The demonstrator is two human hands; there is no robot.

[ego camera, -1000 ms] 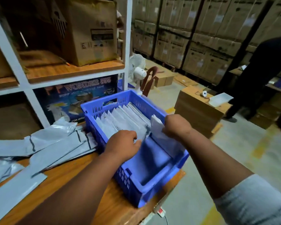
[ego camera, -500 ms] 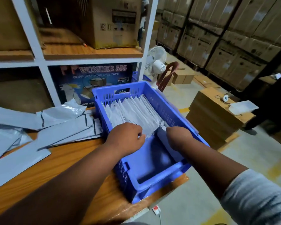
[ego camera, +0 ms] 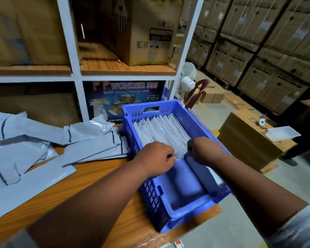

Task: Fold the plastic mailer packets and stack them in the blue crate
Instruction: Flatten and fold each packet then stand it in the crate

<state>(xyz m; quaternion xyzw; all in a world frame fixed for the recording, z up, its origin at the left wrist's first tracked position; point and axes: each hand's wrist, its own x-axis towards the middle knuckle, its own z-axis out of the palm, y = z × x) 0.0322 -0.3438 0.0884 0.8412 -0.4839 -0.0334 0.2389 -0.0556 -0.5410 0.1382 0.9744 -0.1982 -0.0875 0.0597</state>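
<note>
A blue crate [ego camera: 168, 109] stands at the right end of the wooden table [ego camera: 100, 178]. A row of folded white mailer packets [ego camera: 161, 129] stands on edge in its far half; the near half shows bare blue floor. My left hand [ego camera: 156, 158] and my right hand [ego camera: 202, 149] are both inside the crate at the near end of the row. Their fingers are curled on the frontmost folded packet [ego camera: 180, 154]; most of it is hidden by the hands. Unfolded grey mailers [ego camera: 34, 140] lie spread over the table to the left.
A white shelf unit [ego camera: 75, 76] with cardboard boxes and a tape carton [ego camera: 122, 97] rises behind the table. Right of the crate the table ends above the floor. A stack of flat cardboard [ego camera: 247, 138], a small fan [ego camera: 186, 83] and walls of cartons [ego camera: 258, 51] lie beyond.
My right hand has carried a folded packet down into the crate against the row. Both hands now meet at the row's near end. The camera has swung left and closer.
</note>
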